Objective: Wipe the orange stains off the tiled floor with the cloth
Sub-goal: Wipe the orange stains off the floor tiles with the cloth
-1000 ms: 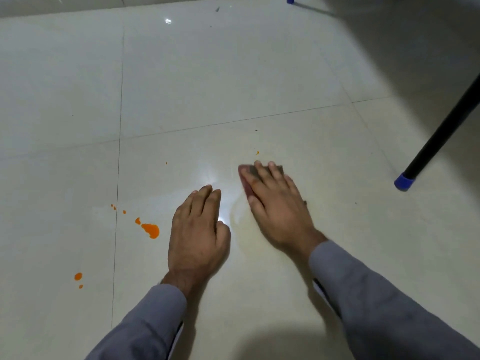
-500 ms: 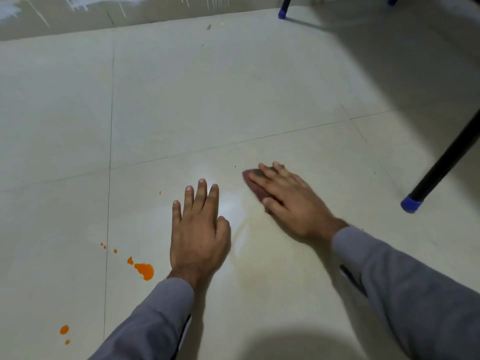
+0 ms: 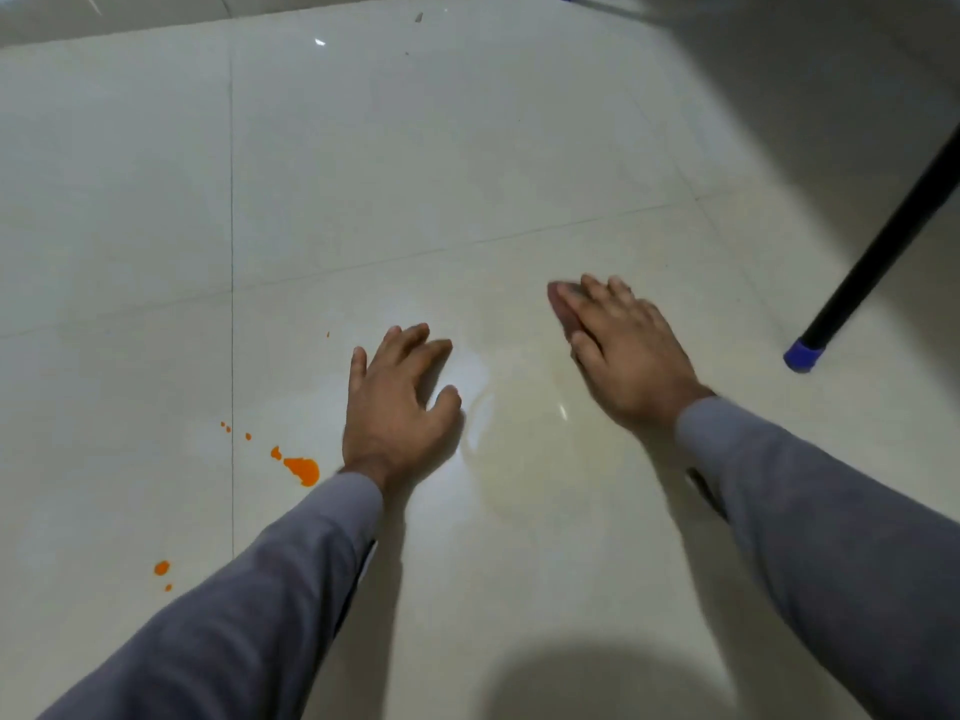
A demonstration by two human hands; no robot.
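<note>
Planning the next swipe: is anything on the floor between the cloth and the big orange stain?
Yes: the left hand rests flat on the floor between the cloth, under the right hand, and the big orange stain. Nothing else lies there.

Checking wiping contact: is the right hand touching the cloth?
Touching. The head view shows the right hand lying flat on the cloth, fingers covering most of it.

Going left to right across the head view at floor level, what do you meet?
Small orange drops → large orange stain → left hand → faint wet smear → right hand pressing the cloth → blue-capped black leg.
</note>
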